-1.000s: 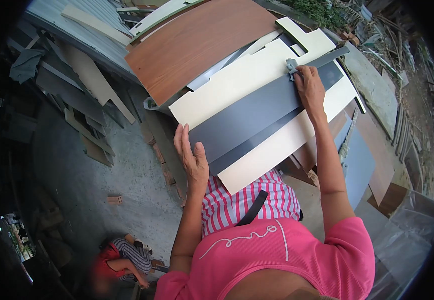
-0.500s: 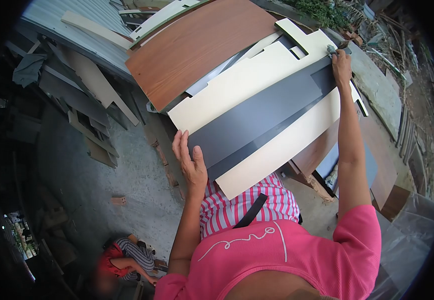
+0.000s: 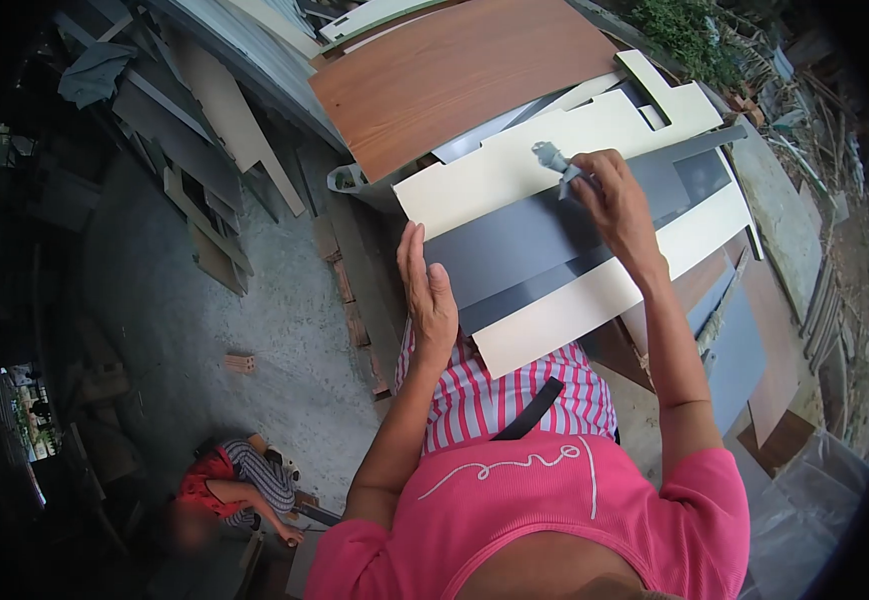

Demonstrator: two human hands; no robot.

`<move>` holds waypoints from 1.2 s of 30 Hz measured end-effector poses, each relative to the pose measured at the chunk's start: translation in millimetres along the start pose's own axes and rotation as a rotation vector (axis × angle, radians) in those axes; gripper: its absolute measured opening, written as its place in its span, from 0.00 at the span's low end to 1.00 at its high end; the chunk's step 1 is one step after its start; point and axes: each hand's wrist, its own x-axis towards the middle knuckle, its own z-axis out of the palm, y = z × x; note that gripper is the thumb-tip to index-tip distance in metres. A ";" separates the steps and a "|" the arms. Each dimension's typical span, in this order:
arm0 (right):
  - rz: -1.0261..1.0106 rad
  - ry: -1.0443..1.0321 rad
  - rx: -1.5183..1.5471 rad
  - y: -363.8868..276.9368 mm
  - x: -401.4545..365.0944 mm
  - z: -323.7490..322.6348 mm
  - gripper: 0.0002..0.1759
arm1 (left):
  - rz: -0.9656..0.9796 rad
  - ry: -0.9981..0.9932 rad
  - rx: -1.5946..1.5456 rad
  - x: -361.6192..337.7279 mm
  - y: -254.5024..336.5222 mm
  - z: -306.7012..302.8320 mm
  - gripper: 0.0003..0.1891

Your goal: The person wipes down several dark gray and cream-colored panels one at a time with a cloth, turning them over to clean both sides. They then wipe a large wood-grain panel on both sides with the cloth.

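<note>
A long dark grey panel lies across cream cut-out boards in front of me. My left hand rests against the panel's near left end, fingers stretched and thumb apart. Over the middle of the panel, my right hand is closed around a bunched grey rag, part of which sticks out past the fingers. Below the rag, the right forearm crosses the panel's front edge and hides part of it.
Behind the stack lies a brown wood-grain board. Offcut panels lean at the left, and a brick sits on the concrete floor. A person in red crouches at lower left. Grey boards lie to the right.
My right hand has moved with the rag from the panel's far right end back towards its middle. The left hand stays at the left end. The view has shifted slightly.
</note>
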 end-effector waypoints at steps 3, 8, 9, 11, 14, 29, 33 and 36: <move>-0.119 -0.146 0.123 -54.3 -18.9 52.6 0.11 | -0.152 0.116 -0.172 -4.4 4.4 5.4 0.36; -0.325 -0.170 0.035 -77.3 -37.2 110.7 0.13 | -0.402 0.106 -0.362 -8.0 -1.5 6.2 0.37; -0.324 -0.148 0.042 -76.9 -37.6 109.6 0.13 | -0.406 0.096 -0.379 -12.0 -13.2 9.9 0.37; -0.323 -0.131 0.042 -72.6 -38.8 104.4 0.13 | -0.409 0.080 -0.351 -11.0 -13.4 10.2 0.37; -0.229 -0.091 0.018 -54.3 -38.0 86.8 0.12 | -0.458 0.097 -0.363 -10.3 -1.0 9.6 0.37; 0.369 0.407 -0.490 65.0 -18.8 13.9 0.13 | -0.464 0.090 -0.454 -10.6 -8.1 13.0 0.36; 0.184 0.279 -0.436 17.8 -26.5 40.5 0.12 | -0.451 0.093 -0.420 -9.4 -4.3 11.1 0.36; -0.001 0.117 -0.252 -38.1 -42.9 69.1 0.12 | -0.451 0.087 -0.405 -9.7 -6.1 12.5 0.35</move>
